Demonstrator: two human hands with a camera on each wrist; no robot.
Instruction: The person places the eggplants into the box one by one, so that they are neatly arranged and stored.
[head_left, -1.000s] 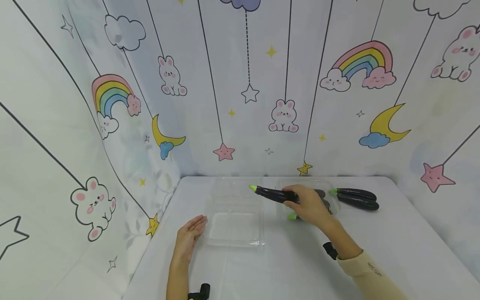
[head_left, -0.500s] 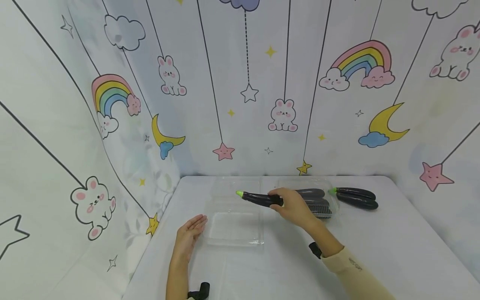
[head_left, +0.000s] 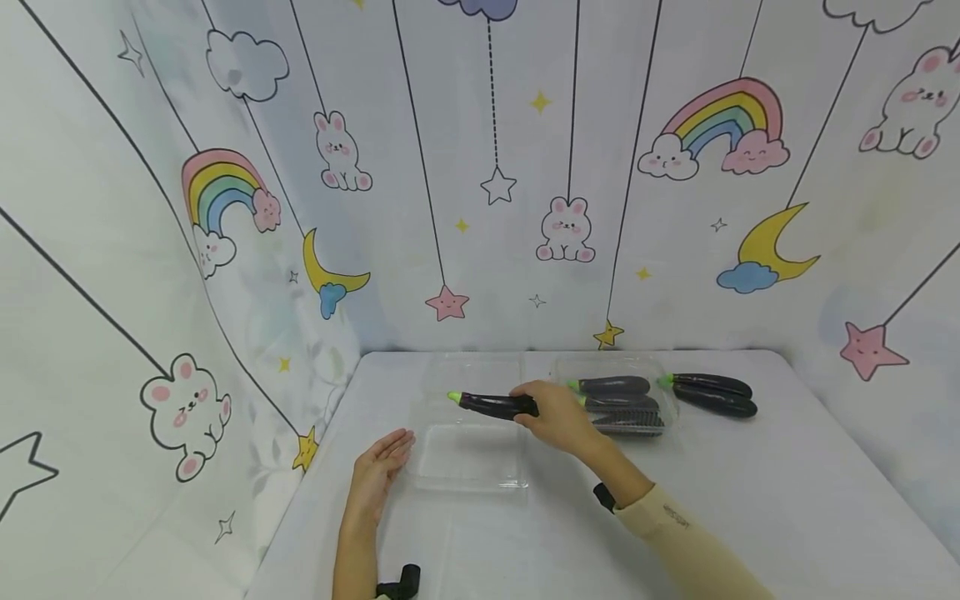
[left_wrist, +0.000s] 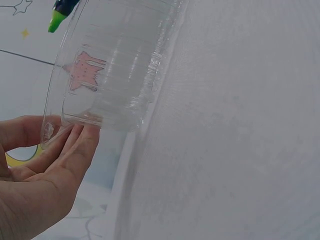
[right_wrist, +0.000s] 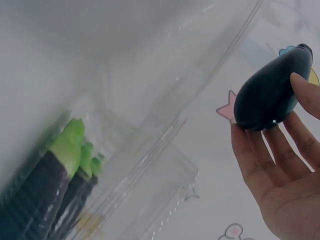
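My right hand [head_left: 558, 417] grips a dark eggplant [head_left: 491, 406] by its thick end, its green tip pointing left. In the head view it appears over the back part of a clear plastic clamshell box [head_left: 472, 485]. In the right wrist view, thumb and fingers wrap the eggplant [right_wrist: 272, 92]. My left hand [head_left: 378, 475] rests at the left side of that clear box, its fingers straight. In the left wrist view, the fingertips touch the box's wall [left_wrist: 110, 95]. Nothing is seen inside this box.
A second clear box [head_left: 611, 362] stands at the back right with several eggplants [head_left: 615, 386] in it, partly blurred by its ribbed wall. Two more eggplants [head_left: 712, 404] lie on the white table [head_left: 787, 500] to its right. A patterned cloth wall [head_left: 420, 208] rises behind.
My right hand has carried the eggplant leftward from the second box towards the clear box at the left. The left hand has stayed in place.
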